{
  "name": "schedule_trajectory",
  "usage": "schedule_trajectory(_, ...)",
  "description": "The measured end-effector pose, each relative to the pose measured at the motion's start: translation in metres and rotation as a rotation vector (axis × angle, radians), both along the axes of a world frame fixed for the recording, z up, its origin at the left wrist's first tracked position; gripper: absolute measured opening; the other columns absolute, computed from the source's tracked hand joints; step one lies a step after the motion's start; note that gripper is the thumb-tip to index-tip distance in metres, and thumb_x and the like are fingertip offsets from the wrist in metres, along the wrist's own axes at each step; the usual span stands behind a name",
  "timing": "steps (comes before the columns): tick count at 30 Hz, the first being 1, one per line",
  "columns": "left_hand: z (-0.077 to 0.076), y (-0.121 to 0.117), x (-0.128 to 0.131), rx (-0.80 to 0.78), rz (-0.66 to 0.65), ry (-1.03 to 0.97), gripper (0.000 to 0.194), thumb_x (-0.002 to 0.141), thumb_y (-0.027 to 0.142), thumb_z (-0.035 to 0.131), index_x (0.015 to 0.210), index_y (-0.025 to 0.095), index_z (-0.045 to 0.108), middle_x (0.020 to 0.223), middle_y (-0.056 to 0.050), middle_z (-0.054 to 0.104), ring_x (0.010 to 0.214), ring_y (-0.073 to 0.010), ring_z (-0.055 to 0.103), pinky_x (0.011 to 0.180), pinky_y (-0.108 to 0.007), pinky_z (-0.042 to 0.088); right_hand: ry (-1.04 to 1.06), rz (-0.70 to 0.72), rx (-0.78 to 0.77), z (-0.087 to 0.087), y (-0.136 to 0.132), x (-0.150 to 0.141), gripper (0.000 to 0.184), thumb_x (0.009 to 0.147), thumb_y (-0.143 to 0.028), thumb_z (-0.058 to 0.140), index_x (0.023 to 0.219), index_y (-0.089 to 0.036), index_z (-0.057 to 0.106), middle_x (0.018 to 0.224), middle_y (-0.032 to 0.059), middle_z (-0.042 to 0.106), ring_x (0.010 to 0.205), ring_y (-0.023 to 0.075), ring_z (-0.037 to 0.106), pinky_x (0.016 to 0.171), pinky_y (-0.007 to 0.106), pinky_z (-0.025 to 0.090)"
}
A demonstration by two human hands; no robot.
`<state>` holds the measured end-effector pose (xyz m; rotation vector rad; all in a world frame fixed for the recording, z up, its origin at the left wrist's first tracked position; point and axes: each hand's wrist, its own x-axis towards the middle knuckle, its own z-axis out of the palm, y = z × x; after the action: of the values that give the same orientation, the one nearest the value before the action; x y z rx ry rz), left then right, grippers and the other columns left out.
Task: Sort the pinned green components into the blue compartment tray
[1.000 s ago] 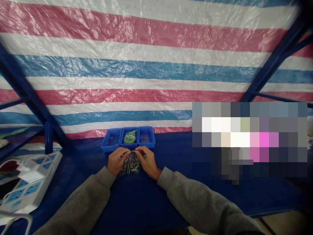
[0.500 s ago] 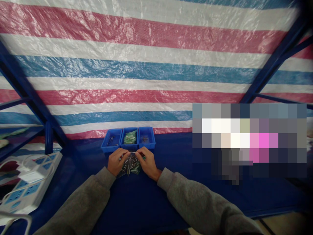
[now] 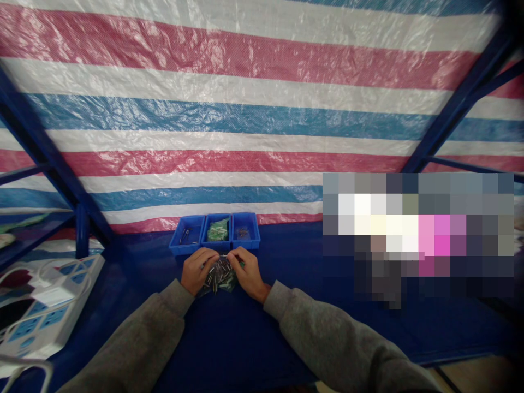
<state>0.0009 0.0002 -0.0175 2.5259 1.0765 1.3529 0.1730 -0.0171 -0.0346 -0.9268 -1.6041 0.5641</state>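
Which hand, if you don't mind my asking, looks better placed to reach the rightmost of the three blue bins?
Probably the right hand: it sits almost directly below the rightmost bin, with nothing between them. The left hand is nearer the leftmost bin and would have to cross the metal pins.

bins: three blue plastic trays, just beyond the fingers
power: white multi-socket power strip, well left of fingers
backdrop: red-white-blue striped tarp, well beyond fingers
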Motion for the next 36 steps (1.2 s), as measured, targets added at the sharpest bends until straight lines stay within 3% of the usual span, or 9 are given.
schedule_trajectory(4,0.0019,-0.0011,0.0001,-0.014,0.007,0.012,0.02,0.089,0.023,0.045,0.08,0.016,0.061,0.078,-0.004,0.063,0.077,-0.0141,0.058,0.075,-0.026,0.046,0.063,0.019,-0.036,-0.0014,-0.0008,-0.0014,0.016,0.086,-0.03,0.051,0.091,-0.018,0.06,0.075,0.0006,0.059,0.067,0.0124,0.054,0.064,0.023,0.043)
schedule_trajectory(14,0.002,-0.002,-0.0011,-0.038,0.051,0.021,0.024,0.09,0.026,0.044,0.075,0.016,0.06,0.073,-0.004,0.062,0.072,-0.0137,0.058,0.071,-0.025,0.045,-0.046,0.027,0.029,0.0001,-0.0013,0.0006,0.02,0.087,-0.029,0.05,0.075,-0.017,0.061,0.072,0.0012,0.056,0.065,0.0122,0.05,0.063,0.024,0.041)
schedule_trajectory(22,0.001,-0.0031,0.0002,-0.039,0.049,-0.019,0.014,0.085,0.026,0.052,0.079,0.016,0.059,0.074,-0.002,0.061,0.068,-0.0124,0.056,0.068,-0.024,0.044,-0.098,0.045,0.041,0.0015,-0.0032,0.0007,0.026,0.09,-0.029,0.046,0.07,-0.017,0.058,0.069,0.0005,0.053,0.065,0.012,0.049,0.064,0.024,0.038)
schedule_trajectory(29,0.0027,-0.0061,0.0035,-0.211,0.054,-0.181,0.012,0.082,0.026,0.056,0.079,0.016,0.061,0.077,-0.002,0.062,0.071,-0.0131,0.057,0.067,-0.023,0.045,-0.138,0.063,0.052,0.0006,-0.001,-0.0004,0.028,0.091,-0.028,0.043,0.068,-0.017,0.055,0.067,-0.0002,0.052,0.064,0.0119,0.049,0.063,0.024,0.036)
schedule_trajectory(36,-0.0021,-0.0019,0.0061,-0.495,-0.071,-0.452,0.014,0.075,0.029,0.065,0.078,0.015,0.063,0.076,-0.003,0.063,0.073,-0.0153,0.06,0.068,-0.026,0.049,-0.125,0.047,0.047,0.0001,-0.0015,-0.0001,0.029,0.092,-0.028,0.042,0.068,-0.017,0.054,0.067,-0.0001,0.052,0.064,0.0118,0.049,0.062,0.024,0.036)
